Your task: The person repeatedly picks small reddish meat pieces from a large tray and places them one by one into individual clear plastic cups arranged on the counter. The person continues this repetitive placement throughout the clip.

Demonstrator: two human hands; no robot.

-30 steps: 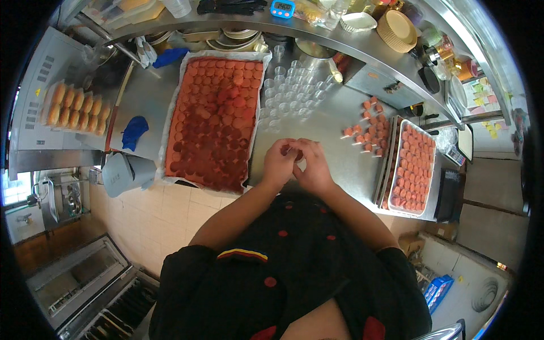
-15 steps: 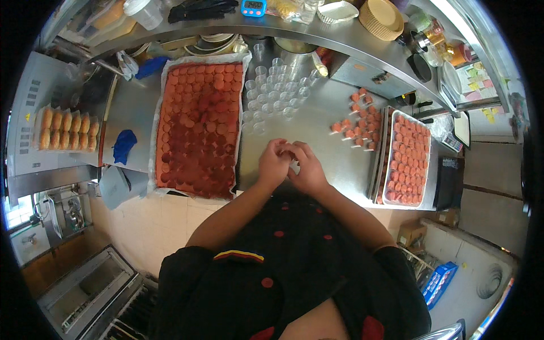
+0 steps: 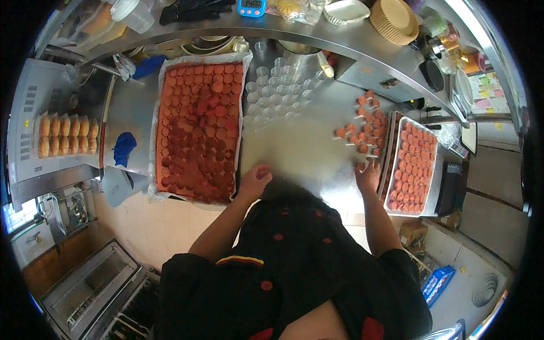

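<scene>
My left hand [image 3: 255,181] is closed, its fingers curled in beside the lower right edge of a large paper-lined sheet of red cake [image 3: 201,113] cut into rounds. Whatever it holds, if anything, is hidden. Over on the right, my right hand [image 3: 368,175] has its fingers drawn together at the near end of a group of small cups filled with red rounds [image 3: 362,126]. What sits in those fingers is too small to make out. Several clear plastic cups [image 3: 277,89] stand in rows beyond my hands.
A metal tray [image 3: 387,206] bearing red-filled cups lies at the right end of the steel counter [image 3: 306,136]. A blue cloth [image 3: 124,148] is left of the cake. Packed buns [image 3: 67,136] stand far left. A shelf [image 3: 283,33] with a blue timer [image 3: 251,7] crosses the back.
My hands were together in the middle over the counter. They have parted: the right has gone right to the filled cups, the left back toward the cake's near edge.
</scene>
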